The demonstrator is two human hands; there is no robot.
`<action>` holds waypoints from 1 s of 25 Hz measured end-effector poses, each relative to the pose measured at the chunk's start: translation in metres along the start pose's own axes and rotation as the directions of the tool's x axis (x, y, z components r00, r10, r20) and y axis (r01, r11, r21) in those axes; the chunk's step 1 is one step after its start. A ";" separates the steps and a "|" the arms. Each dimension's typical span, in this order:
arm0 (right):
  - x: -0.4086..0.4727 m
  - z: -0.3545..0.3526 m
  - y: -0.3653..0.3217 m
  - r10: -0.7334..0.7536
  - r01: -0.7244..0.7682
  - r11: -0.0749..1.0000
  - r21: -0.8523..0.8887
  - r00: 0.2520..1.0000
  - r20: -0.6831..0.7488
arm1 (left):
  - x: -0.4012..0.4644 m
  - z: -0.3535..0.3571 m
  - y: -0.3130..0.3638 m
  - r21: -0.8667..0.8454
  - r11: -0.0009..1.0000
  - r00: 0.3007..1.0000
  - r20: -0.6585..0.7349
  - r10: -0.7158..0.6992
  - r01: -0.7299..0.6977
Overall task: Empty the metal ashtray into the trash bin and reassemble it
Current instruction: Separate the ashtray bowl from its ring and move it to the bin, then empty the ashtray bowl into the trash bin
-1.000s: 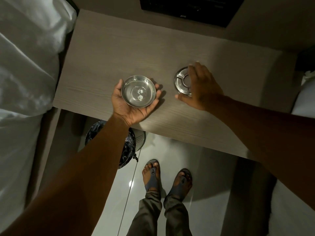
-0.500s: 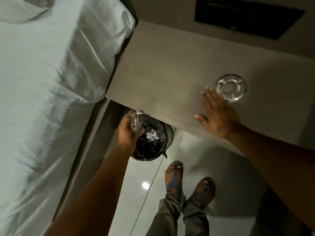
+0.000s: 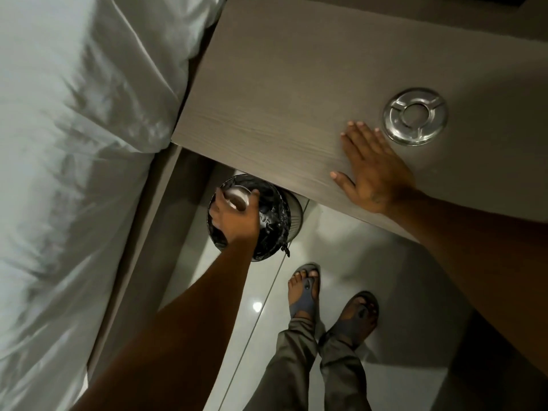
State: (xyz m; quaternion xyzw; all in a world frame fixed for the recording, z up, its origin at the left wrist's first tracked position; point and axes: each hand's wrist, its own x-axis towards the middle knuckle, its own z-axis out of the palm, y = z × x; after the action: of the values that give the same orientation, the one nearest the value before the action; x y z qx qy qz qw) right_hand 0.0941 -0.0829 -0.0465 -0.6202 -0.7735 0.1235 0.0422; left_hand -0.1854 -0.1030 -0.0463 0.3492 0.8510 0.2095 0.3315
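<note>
A grey wood-grain tabletop [image 3: 281, 93] was seen jutting over a glossy pale tiled floor [image 3: 350, 262], with white bedding [image 3: 74, 143] at the left. One ashtray lid [image 3: 415, 116] lay flat on the tabletop at the right. One ashtray bowl [image 3: 237, 197], tipped, was gripped by the left hand [image 3: 234, 218] over one black-lined trash bin [image 3: 272, 215] under the near table edge. The right hand [image 3: 370, 170] was pressed flat, fingers spread, just beside the lid. Two sandalled feet [image 3: 305, 295] were counted.

arms: your forearms [image 3: 184, 315] are bare, no sleeves
legs: your olive-grey trousers [image 3: 311, 366]
feet: your dark grey thong sandals [image 3: 305, 295]
</note>
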 end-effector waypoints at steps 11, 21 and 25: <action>0.000 0.005 0.002 -0.025 0.027 0.999 0.020 0.996 -0.091 | -0.001 0.001 -0.031 0.163 0.941 0.953 0.107 0.283 -0.297; 0.000 0.002 0.000 -0.032 0.036 0.998 0.046 0.997 -0.075 | 0.008 0.007 -0.032 0.261 0.922 0.956 0.136 0.259 -0.287; 0.001 -0.002 -0.001 0.001 0.002 0.998 0.068 0.999 -0.048 | -0.003 -0.010 0.007 -0.473 0.881 1.000 0.011 0.013 -0.006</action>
State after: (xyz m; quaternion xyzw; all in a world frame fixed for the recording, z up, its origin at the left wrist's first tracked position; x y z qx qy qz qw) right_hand 0.0934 -0.0823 -0.0445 -0.6209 -0.7679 0.1346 0.0820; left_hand -0.1876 -0.1021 -0.0335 0.2634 0.7702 0.4099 0.4117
